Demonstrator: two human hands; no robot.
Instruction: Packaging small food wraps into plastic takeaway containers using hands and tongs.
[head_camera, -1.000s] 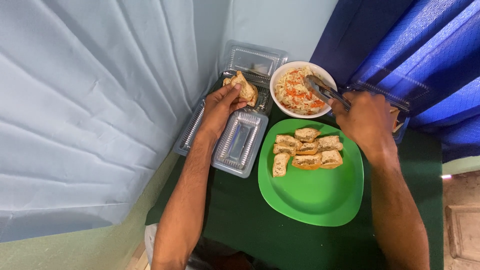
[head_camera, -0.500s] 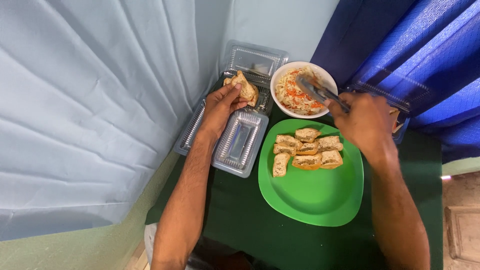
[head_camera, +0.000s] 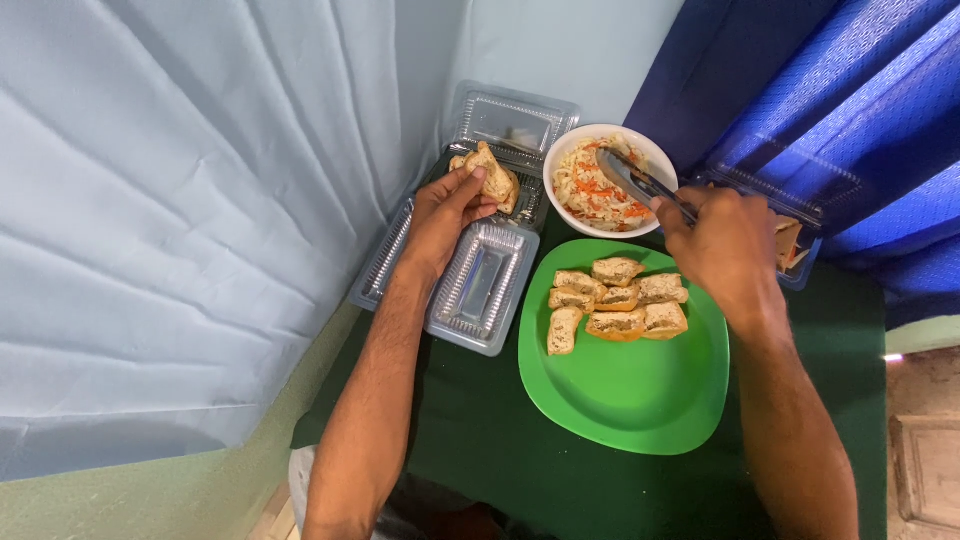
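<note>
While the left hand (head_camera: 440, 212) grips the bun (head_camera: 487, 177), the right hand (head_camera: 722, 245), clenching tongs (head_camera: 640, 183), should pinch slaw (head_camera: 600, 187) loosely.

Left hand (head_camera: 442, 212): grips a filled bread piece (head_camera: 490, 178) over a clear tray (head_camera: 478, 292)
Right hand (head_camera: 722, 245): holds metal tongs (head_camera: 640, 183) — tips in the white bowl (head_camera: 560, 165) of slaw
Green plate (head_camera: 640, 400): sandwich pieces (head_camera: 612, 304) at its far edge

My right hand (head_camera: 725, 245) covers the tong (head_camera: 640, 182) handles, so I can't see the grip. It also hides most of the clear box (head_camera: 795, 250) by the blue curtain; contents unclear. Left hand (head_camera: 445, 215) blocks part of the open tray (head_camera: 480, 290) beneath. Sandwich (head_camera: 490, 178) filling too small to tell. Both elbows cut off at bottom edge.
</note>
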